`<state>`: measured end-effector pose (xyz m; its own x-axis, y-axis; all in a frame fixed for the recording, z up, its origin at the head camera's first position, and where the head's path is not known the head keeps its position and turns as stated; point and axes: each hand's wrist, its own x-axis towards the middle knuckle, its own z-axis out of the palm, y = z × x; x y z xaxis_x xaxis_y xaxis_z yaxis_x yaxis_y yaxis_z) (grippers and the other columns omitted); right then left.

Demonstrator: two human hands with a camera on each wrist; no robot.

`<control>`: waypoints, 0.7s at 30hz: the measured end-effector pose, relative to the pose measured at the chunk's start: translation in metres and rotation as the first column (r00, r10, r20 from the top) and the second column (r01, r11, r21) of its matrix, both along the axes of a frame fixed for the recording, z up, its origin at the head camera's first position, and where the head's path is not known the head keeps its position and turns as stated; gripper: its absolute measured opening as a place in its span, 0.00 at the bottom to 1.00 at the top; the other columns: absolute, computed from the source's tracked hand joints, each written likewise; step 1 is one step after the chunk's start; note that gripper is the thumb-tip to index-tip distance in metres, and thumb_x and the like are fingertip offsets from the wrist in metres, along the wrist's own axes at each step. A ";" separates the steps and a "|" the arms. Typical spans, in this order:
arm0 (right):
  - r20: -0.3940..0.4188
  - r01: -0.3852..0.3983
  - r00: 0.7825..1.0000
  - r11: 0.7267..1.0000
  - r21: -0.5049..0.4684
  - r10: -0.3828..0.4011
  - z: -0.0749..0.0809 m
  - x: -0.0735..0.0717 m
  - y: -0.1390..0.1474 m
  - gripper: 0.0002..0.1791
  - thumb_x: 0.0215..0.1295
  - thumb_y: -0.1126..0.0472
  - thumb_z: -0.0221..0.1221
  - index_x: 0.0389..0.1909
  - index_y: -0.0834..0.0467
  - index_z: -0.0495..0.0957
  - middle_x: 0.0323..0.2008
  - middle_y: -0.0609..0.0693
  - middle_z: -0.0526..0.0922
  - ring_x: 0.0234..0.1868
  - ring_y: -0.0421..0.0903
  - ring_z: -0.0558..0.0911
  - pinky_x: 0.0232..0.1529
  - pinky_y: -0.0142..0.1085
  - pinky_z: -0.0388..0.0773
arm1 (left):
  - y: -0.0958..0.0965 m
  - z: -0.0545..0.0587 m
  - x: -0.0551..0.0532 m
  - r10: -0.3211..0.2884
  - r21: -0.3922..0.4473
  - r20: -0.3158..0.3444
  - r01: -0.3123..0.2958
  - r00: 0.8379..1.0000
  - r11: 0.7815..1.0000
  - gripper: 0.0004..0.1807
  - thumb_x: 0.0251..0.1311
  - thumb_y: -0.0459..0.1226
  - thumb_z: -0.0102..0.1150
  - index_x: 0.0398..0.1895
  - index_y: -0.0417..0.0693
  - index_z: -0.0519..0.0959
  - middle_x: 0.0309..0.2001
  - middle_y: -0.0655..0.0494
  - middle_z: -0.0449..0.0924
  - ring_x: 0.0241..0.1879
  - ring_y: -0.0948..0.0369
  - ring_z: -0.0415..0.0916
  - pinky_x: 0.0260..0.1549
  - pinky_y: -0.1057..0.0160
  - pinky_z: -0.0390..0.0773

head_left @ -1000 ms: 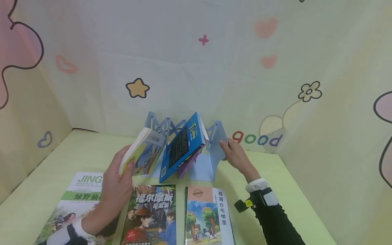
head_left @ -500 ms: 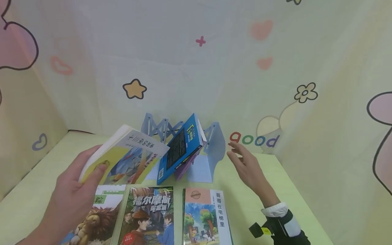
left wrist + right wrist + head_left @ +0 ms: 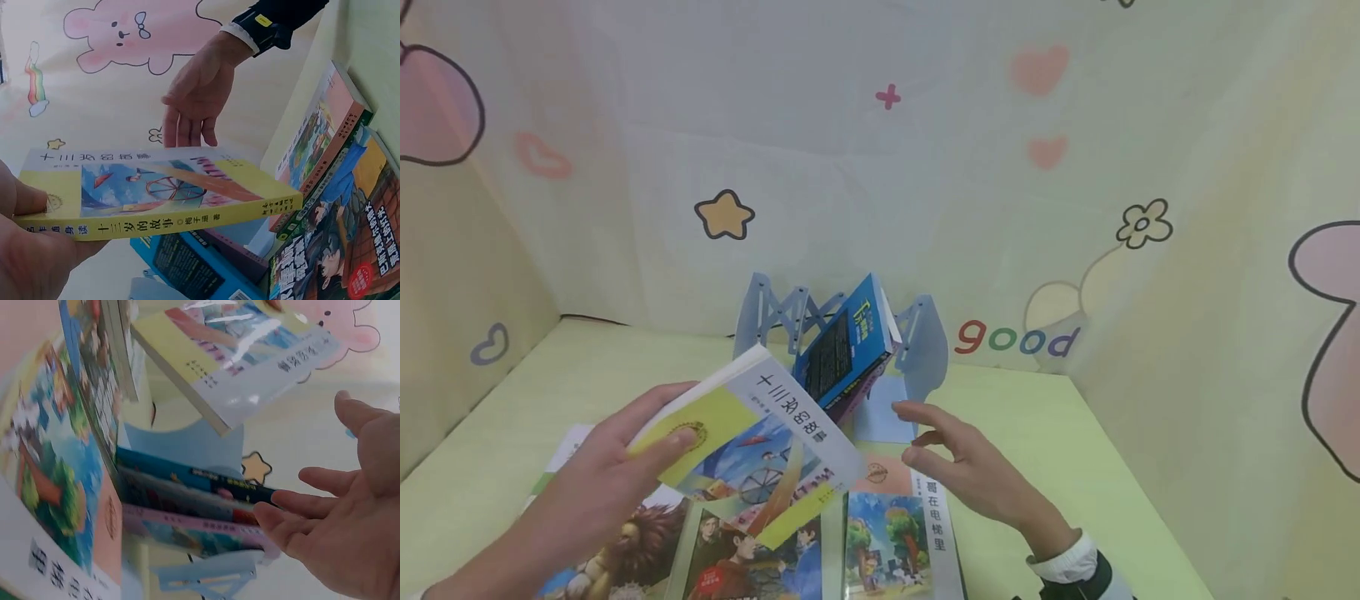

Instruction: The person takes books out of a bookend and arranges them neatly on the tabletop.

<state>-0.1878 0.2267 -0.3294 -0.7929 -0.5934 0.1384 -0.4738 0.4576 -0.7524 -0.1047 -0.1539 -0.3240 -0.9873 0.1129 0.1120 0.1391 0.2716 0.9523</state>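
Note:
My left hand (image 3: pixel 598 475) grips a yellow-and-white paperback book (image 3: pixel 760 458) by its left end, thumb on the front cover. The book is tilted in the air, its spine showing in the left wrist view. My right hand (image 3: pixel 981 471) hovers right of the book, fingers spread and slightly bent, touching nothing. Behind them stands a pale blue folding bookend rack (image 3: pixel 925 346). A blue book (image 3: pixel 842 342) leans to the right inside it, against a purple book (image 3: pixel 194 528). The held book hides the rack's lower left part.
Nearer on the pale green table (image 3: pixel 1037 517) lie a book with a lion cover (image 3: pixel 632 533), a detective comic book (image 3: pixel 760 558) and a stack topped by a pink-and-white book (image 3: pixel 887 533). A printed curtain (image 3: pixel 820 208) closes off the back and sides.
My right hand has let go of the rack's right panel and moved toward the front and left. My left hand has drawn the book back from the rack, turning its cover up.

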 end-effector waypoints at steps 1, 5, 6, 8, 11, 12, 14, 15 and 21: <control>0.023 -0.024 0.999 1.000 0.000 0.024 0.000 0.002 -0.003 0.30 0.79 0.53 0.56 0.76 0.58 0.65 0.73 0.57 0.70 0.59 0.54 0.80 0.56 0.54 0.78 | 0.001 -0.002 -0.002 -0.012 0.015 0.033 0.011 0.999 1.000 0.27 0.78 0.42 0.54 0.77 0.61 0.64 0.66 0.40 0.73 0.51 0.46 0.80 0.38 0.48 0.85; 0.109 -0.123 0.986 0.991 -0.048 0.127 -0.004 0.006 -0.015 0.29 0.79 0.53 0.55 0.75 0.59 0.66 0.72 0.57 0.71 0.58 0.55 0.81 0.55 0.46 0.81 | 0.008 -0.008 -0.012 -0.068 0.091 0.149 0.055 0.986 0.994 0.30 0.77 0.42 0.56 0.79 0.58 0.63 0.65 0.39 0.72 0.50 0.48 0.79 0.42 0.51 0.86; 0.129 -0.145 0.980 0.987 -0.069 0.153 -0.005 0.007 -0.018 0.29 0.79 0.54 0.54 0.75 0.59 0.66 0.71 0.57 0.71 0.58 0.54 0.81 0.54 0.44 0.81 | 0.010 -0.009 -0.014 -0.094 0.112 0.160 0.076 0.983 0.991 0.30 0.77 0.42 0.56 0.79 0.57 0.63 0.64 0.39 0.72 0.49 0.48 0.80 0.41 0.52 0.86; 0.167 -0.188 0.964 0.975 -0.116 0.205 -0.008 0.008 -0.024 0.29 0.79 0.55 0.54 0.76 0.59 0.65 0.71 0.57 0.72 0.58 0.54 0.80 0.54 0.42 0.82 | 0.014 -0.013 -0.018 -0.158 0.172 0.165 0.129 0.974 0.977 0.31 0.77 0.42 0.55 0.79 0.55 0.62 0.63 0.38 0.73 0.49 0.47 0.80 0.42 0.51 0.86; 0.238 -0.196 0.943 0.967 -0.163 0.231 -0.013 0.010 -0.033 0.29 0.78 0.55 0.55 0.76 0.57 0.65 0.68 0.55 0.74 0.57 0.51 0.81 0.53 0.42 0.83 | 0.019 -0.018 -0.022 -0.245 0.246 0.151 0.204 0.958 0.948 0.32 0.77 0.41 0.55 0.80 0.50 0.60 0.63 0.36 0.72 0.50 0.46 0.79 0.43 0.49 0.86; 0.257 -0.198 0.937 0.964 -0.175 0.239 -0.015 0.011 -0.035 0.30 0.78 0.55 0.55 0.76 0.56 0.64 0.67 0.55 0.75 0.56 0.50 0.81 0.53 0.42 0.83 | 0.022 -0.020 -0.024 -0.265 0.259 0.148 0.221 0.953 0.940 0.32 0.77 0.41 0.55 0.80 0.49 0.59 0.63 0.36 0.71 0.50 0.46 0.79 0.44 0.48 0.85; 0.296 -0.178 0.927 0.965 -0.193 0.231 -0.018 0.014 -0.039 0.30 0.77 0.55 0.57 0.76 0.56 0.64 0.64 0.55 0.77 0.52 0.49 0.83 0.51 0.43 0.84 | 0.026 -0.023 -0.026 -0.284 0.277 0.159 0.233 0.946 0.932 0.33 0.76 0.41 0.56 0.80 0.49 0.60 0.64 0.37 0.71 0.51 0.46 0.78 0.47 0.47 0.84; 0.307 -0.165 0.925 0.966 -0.201 0.222 -0.019 0.015 -0.040 0.30 0.77 0.55 0.57 0.76 0.56 0.64 0.63 0.56 0.78 0.51 0.49 0.84 0.50 0.44 0.85 | 0.028 -0.024 -0.027 -0.290 0.279 0.164 0.238 0.943 0.930 0.33 0.76 0.41 0.56 0.80 0.49 0.60 0.64 0.38 0.71 0.52 0.47 0.77 0.48 0.47 0.84; 0.333 -0.088 0.927 0.964 -0.253 0.172 -0.026 0.021 -0.045 0.30 0.75 0.57 0.60 0.74 0.56 0.66 0.56 0.56 0.82 0.47 0.50 0.86 0.46 0.44 0.86 | 0.035 -0.027 -0.030 -0.340 0.297 0.168 0.282 0.925 0.912 0.32 0.77 0.41 0.55 0.80 0.48 0.60 0.64 0.37 0.70 0.53 0.47 0.77 0.48 0.49 0.83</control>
